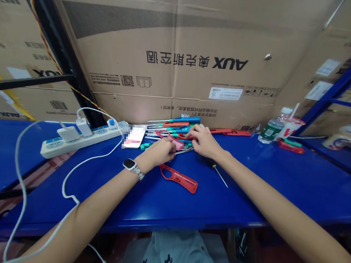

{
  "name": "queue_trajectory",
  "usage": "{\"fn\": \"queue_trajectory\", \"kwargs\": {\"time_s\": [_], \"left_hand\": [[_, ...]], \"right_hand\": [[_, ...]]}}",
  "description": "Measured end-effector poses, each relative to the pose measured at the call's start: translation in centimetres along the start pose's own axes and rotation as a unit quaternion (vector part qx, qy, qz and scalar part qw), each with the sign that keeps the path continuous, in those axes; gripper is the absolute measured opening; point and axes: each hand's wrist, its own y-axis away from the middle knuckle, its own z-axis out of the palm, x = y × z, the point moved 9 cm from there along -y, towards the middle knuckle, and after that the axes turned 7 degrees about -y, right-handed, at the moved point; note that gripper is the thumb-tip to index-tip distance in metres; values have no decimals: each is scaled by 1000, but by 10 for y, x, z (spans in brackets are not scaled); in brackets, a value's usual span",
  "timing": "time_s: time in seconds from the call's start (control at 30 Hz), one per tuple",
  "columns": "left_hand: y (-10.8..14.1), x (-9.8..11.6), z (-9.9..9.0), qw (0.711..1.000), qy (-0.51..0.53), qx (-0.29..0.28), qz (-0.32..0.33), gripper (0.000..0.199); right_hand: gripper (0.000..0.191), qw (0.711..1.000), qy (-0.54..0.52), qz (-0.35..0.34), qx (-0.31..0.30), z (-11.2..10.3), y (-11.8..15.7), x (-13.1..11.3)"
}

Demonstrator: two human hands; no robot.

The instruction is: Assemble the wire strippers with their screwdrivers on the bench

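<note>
Seemingly midway through, handwork is unfolding on a blue tabletop (140, 207), where a loose red handle piece (182, 181) is lying flat nearest the person. Beyond that handle piece, a crowded heap of slender tools (178, 124) with blue, red and teal handles is spreading out, and most of the work, by the look of it, is waiting there. To the handle piece's right, a thin yellow-ended rod (220, 176) is lying apart; these two separate parts are hinting that some is done, though nothing is clearly showing as finished. Both bare forearms are slanting inward, their wrists converging beyond the handle piece. Just past its looped end, the left hand (159, 151) is curling its fingers beside a pinkish-red part (177, 143), a pale-strapped watch (129, 164) circling the wrist. Beyond the handle piece and to its right, the right hand (205, 141) is arching over the heap, fingers bending downward beside a slim metal part (183, 151). Whether either hand's fingers are clamping anything, one cannot tell, their tips being too small and partly hidden.
</note>
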Motion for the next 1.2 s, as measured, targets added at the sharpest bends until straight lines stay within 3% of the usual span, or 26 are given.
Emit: {"fn": "queue_trajectory", "kwargs": {"time_s": [0.13, 0.27, 0.47, 0.63, 0.73, 0.87, 1.03, 1.2], "left_hand": [[-9, -3, 2, 1000, 1, -5, -10, 12], [-2, -10, -8, 998, 47, 35, 12, 7], [16, -22, -21, 989, 118, 73, 56, 22], [22, -33, -24, 984, 159, 79, 31, 25], [22, -30, -23, 988, 139, 61, 33, 27], [18, -25, -22, 992, 74, 89, 46, 33], [8, -26, -8, 997, 31, 59, 38, 21], [0, -20, -7, 999, -7, 32, 30, 15]], "right_hand": [[29, 998, -31, 48, 21, -14, 30, 19], [24, 996, -32, 87, 8, -7, 46, 32], [18, 998, 2, 66, -23, 8, 43, 17], [26, 996, 46, 72, -33, 9, 42, 10], [34, 995, 46, 85, -37, 8, 44, 14], [43, 994, 27, 96, -42, 11, 47, 22], [40, 993, 24, 106, -39, 11, 48, 28], [29, 993, 28, 104, -39, 6, 45, 31]]}}
